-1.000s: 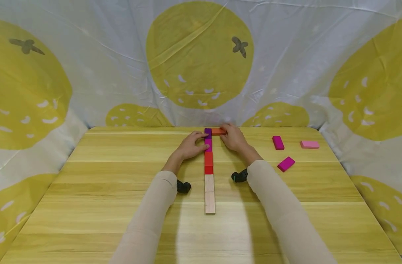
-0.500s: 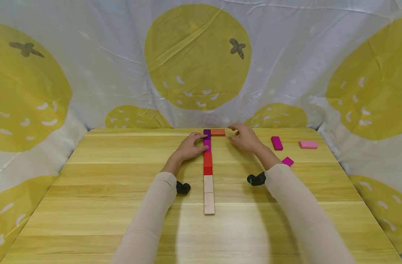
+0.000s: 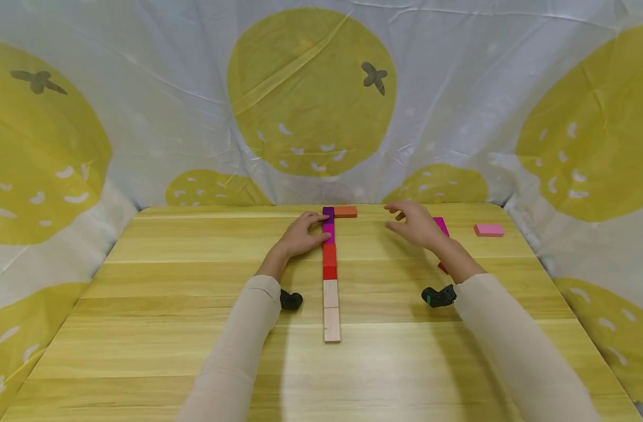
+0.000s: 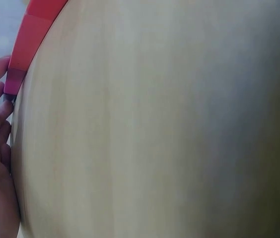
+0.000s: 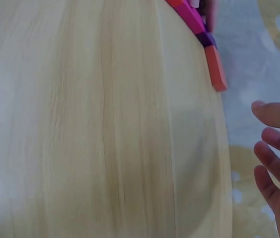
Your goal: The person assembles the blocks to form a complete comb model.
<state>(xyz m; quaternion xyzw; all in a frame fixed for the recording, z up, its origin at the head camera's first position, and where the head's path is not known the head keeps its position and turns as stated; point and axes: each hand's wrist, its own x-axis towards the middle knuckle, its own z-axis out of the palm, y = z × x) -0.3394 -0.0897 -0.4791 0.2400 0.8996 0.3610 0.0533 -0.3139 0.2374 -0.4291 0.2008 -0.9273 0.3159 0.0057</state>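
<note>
A straight line of blocks runs along the table: a purple block (image 3: 328,210) at the far end, then a magenta block (image 3: 328,227), a red stretch (image 3: 329,257) and two pale wood blocks (image 3: 331,310). An orange block (image 3: 345,211) lies crosswise at the purple end, pointing right. My left hand (image 3: 299,234) rests at the line's left side, index fingertip on the purple block and thumb on the magenta one. Holding nothing, my right hand (image 3: 415,224) hovers right of the orange block, fingers loosely bent and thumb apart, as the right wrist view also shows.
Loose on the right lie a magenta block (image 3: 441,224), partly behind my right hand, and a pink block (image 3: 489,230). Another block (image 3: 444,268) is mostly hidden by my right forearm. A patterned cloth (image 3: 310,94) hangs behind the table's (image 3: 168,305) far edge.
My right hand has let go of the orange block and moved right, toward the loose blocks. The orange block stays against the purple one. My left hand keeps its place.
</note>
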